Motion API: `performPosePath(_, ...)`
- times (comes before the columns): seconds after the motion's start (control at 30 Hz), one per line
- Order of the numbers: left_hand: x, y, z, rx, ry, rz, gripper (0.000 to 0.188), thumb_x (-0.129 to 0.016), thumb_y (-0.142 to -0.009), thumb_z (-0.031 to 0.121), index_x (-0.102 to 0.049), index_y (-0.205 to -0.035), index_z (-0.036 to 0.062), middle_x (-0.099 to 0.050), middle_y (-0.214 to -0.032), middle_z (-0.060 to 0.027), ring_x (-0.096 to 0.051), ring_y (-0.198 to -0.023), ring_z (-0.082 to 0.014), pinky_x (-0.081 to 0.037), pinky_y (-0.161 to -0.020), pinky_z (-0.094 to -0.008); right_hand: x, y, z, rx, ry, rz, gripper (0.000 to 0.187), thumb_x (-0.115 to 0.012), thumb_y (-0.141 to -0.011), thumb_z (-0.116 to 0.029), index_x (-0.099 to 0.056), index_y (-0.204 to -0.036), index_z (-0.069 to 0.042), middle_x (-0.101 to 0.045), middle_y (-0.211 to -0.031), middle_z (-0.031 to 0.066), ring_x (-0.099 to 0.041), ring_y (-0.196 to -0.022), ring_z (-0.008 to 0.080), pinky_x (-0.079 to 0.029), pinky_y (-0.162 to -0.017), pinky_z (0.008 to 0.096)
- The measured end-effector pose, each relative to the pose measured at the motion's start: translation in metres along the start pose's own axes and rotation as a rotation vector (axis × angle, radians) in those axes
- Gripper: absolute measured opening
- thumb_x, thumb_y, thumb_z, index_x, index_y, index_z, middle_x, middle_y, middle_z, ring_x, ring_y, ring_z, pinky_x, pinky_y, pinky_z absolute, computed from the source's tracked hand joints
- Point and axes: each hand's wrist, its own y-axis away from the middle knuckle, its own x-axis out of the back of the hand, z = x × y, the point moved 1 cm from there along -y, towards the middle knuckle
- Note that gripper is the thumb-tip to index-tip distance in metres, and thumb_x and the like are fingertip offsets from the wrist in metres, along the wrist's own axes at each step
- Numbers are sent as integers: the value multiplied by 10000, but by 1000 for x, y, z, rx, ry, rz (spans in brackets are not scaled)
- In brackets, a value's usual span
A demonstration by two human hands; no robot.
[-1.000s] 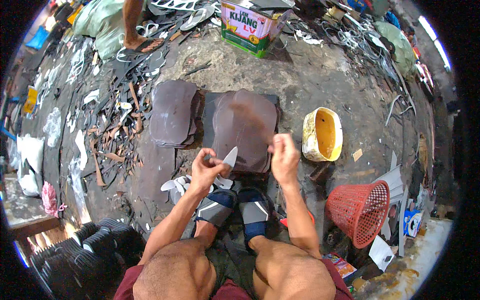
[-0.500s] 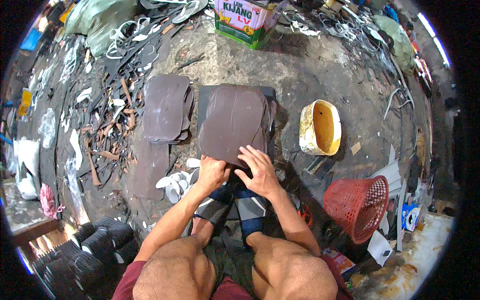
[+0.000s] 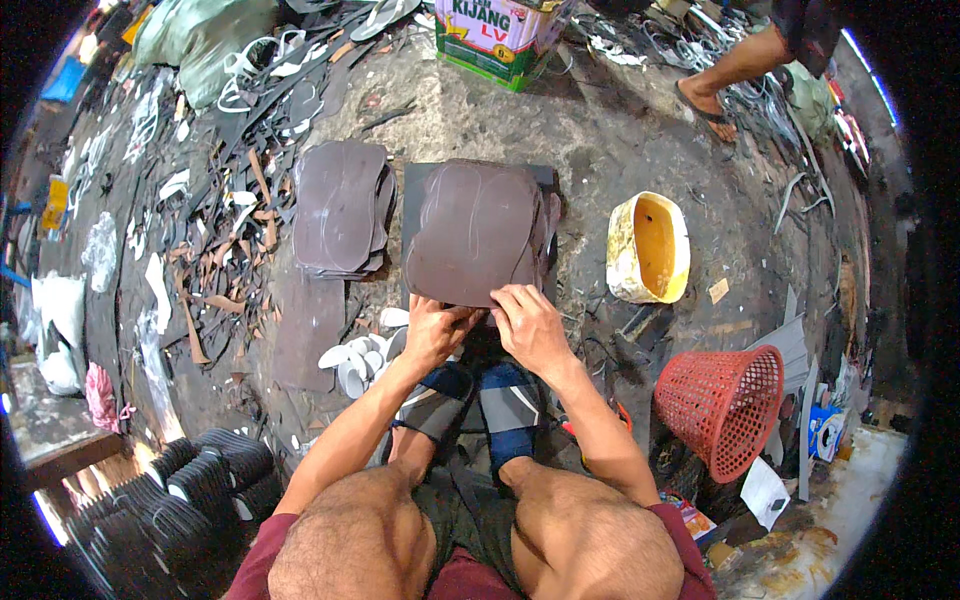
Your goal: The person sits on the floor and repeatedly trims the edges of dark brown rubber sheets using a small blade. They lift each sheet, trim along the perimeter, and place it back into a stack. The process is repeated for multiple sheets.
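on the grimy floor (image 3: 590, 170), a stack of dull brown, round-cornered sheets (image 3: 340, 205), uneven along its right edge, could slide if knocked. smooth white oval pieces (image 3: 352, 358) lie heaped nearer the person; a careless brush might scatter them. a black, square-cornered board (image 3: 413, 180) carries the main stack of brown, wavy-edged sheets (image 3: 470, 230), marked with pale curves; an uneven tug might skew it. the left hand (image 3: 436, 334) curls at that stack's near left corner, fingertips hidden, so whatever it grips cannot be told; the right hand (image 3: 530, 325), fingers bunched narrow, touches the near edge, its hold uncertain. farther right, an overlong reach could tip the yellow-stained, oval plastic tub (image 3: 621, 265).
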Motion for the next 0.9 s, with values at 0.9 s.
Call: performPosePath(0.9,61,-47,-11,815,725,576,601,-791,-840,-24,-505,-1367,13,-655,-1229,-91,-627,-1124,-203,-507,-993,-349,55,-21,0,-136,-159,112,348,-673,-997,-303,-738,-1249,-72,-704,-1232,126,-645,-1167,320,-464,-1026,448)
